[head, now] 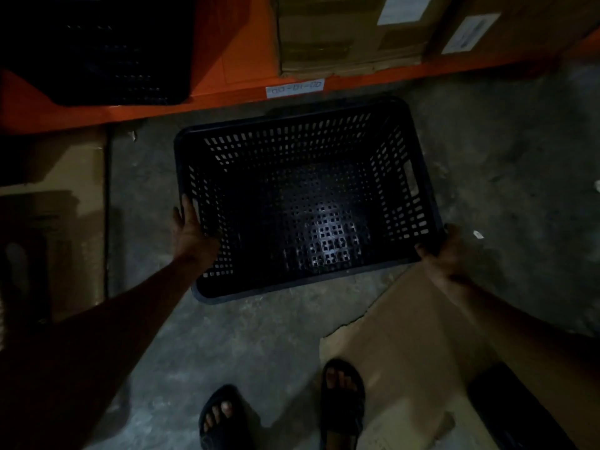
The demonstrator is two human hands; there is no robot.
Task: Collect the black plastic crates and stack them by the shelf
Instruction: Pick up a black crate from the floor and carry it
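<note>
A black perforated plastic crate (305, 193) is in front of me, open side up and empty, right before the orange shelf beam (227, 95). My left hand (191, 228) grips its left rim. At the crate's near right corner my right hand (444, 251) holds the rim. Whether the crate rests on the concrete floor or hangs just above it, I cannot tell. A second black crate (107, 53) sits in shadow on the shelf at the upper left.
Cardboard boxes (350, 34) fill the shelf above the beam. A flattened carton (55, 222) lies on the floor at the left, a torn cardboard sheet (406, 345) at the right. My sandalled feet (341, 404) stand on the concrete. A dark object (516, 407) lies at the bottom right.
</note>
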